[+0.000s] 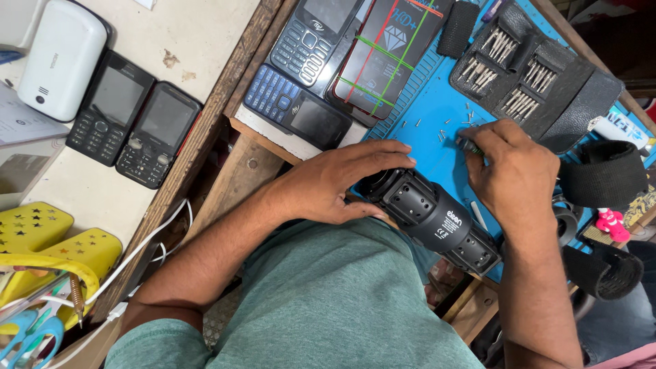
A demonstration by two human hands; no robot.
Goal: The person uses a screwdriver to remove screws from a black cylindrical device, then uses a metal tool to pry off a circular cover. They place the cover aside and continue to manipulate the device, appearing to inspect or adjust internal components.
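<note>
the black cylindrical device (429,217) lies on its side at the near edge of the blue mat (424,116), across the front of the surface, its ribbed end toward the left. the left hand (342,184) lies over that end, fingers spread flat and long across the top, thumb tucked beneath — steadying it rather than gripping hard. the right hand (512,174) is curled just past the device's far side, fingertips pressed together around a small dark-and-green tool (470,145), apparently a fine screwdriver, its tip hidden by the fingers. the step in hand looks like working on the casing with loose screws (447,126) scattered on the mat just beyond; the next move would call for a firm hold on the body and a careful seat of the tip. farther out sit an open bit case (529,75), a phone with a marked screen guard (389,48), and several keypad phones (133,119) to the left.
</note>
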